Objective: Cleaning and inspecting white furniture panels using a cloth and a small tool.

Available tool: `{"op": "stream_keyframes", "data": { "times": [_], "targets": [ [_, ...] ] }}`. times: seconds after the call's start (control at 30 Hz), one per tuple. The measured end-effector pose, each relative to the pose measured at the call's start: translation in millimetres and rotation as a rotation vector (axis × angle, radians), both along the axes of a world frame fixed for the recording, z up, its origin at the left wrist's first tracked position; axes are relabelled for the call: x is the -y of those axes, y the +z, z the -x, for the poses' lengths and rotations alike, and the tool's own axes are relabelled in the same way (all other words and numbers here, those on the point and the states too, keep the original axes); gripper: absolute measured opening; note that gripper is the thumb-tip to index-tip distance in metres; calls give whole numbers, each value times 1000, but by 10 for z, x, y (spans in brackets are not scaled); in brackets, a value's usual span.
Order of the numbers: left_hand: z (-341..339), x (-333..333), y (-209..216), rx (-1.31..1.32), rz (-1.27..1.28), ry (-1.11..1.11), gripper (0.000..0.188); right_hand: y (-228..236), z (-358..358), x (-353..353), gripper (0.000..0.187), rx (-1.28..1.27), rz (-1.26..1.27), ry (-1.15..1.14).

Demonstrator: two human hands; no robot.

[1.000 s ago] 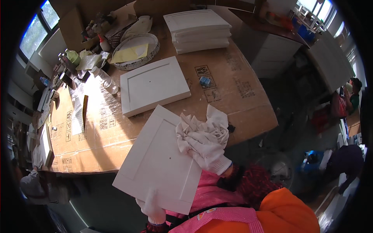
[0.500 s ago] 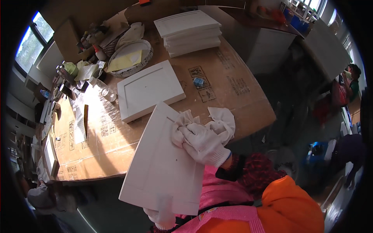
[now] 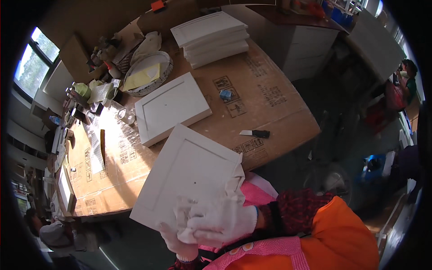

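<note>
A white framed panel [image 3: 180, 168], like a cabinet door, lies tilted in front of me, its upper part overlapping the table's near edge. My left hand [image 3: 181, 246], in a white glove, grips its lower edge, with the fingers partly hidden. My right hand [image 3: 222, 220], also gloved, is closed on a white cloth [image 3: 235, 183] against the panel's lower part. Part of the cloth drapes over the panel's right edge. A small dark hole shows near the middle of the panel's face. Beyond it, a similar white panel [image 3: 173, 103] rests on the table.
The table [image 3: 288, 121] is covered with brown cardboard. On it are stacked white panels [image 3: 213, 33], a black-handled scraper [image 3: 256, 133], a small blue object [image 3: 226, 95], a round tray [image 3: 164, 74] and a clear cup [image 3: 126, 117]. Other people [image 3: 407, 85] are at the sides.
My right hand has moved down the panel with the cloth, from its upper right to near its lower edge. The scraper on the table has come into view.
</note>
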State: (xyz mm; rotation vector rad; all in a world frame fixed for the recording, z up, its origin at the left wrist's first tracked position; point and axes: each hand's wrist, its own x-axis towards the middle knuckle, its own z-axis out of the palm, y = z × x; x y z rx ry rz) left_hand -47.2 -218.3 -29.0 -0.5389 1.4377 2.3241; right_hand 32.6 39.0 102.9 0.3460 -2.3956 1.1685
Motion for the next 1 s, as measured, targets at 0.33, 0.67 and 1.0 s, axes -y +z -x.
{"op": "stream_keyframes", "data": {
  "times": [0.33, 0.67, 1.0],
  "targets": [
    [-271, -299, 392, -846, 877, -277, 67, 325, 459, 7, 12, -46, -153, -194],
    [-263, -304, 403, -575, 623, -226, 69, 205, 700, -386, 26, 138, -86, -425],
    [7, -23, 200, -1131, 1066, -324, 97, -480, 124, -756, 15, -63, -192, -199]
  ]
}}
